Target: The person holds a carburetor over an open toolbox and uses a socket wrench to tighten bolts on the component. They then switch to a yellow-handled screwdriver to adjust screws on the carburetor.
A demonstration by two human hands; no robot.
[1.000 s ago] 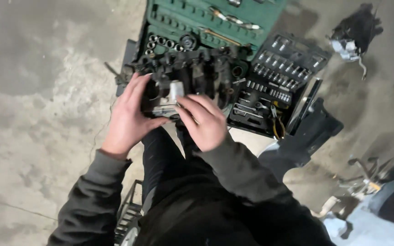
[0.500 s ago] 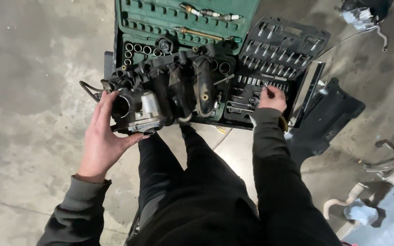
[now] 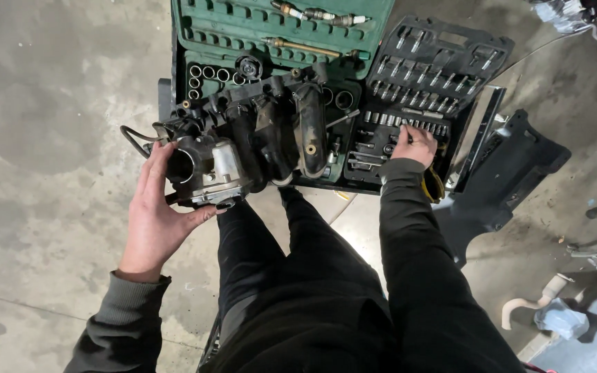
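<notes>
Holding one throttle body (image 3: 205, 169), left hand (image 3: 157, 221); two socket cases (image 3: 419, 103).

Two socket cases (image 3: 281, 27) (image 3: 437, 55) (both open), one engine part (image 3: 243, 148).

You get dim, cool, even light, soft shadow pooling just below your left hand (image 3: 157, 221), faint sheen on the metal it grips, sharp centre, bent edges, slight blur around your right hand (image 3: 416, 144).
</notes>
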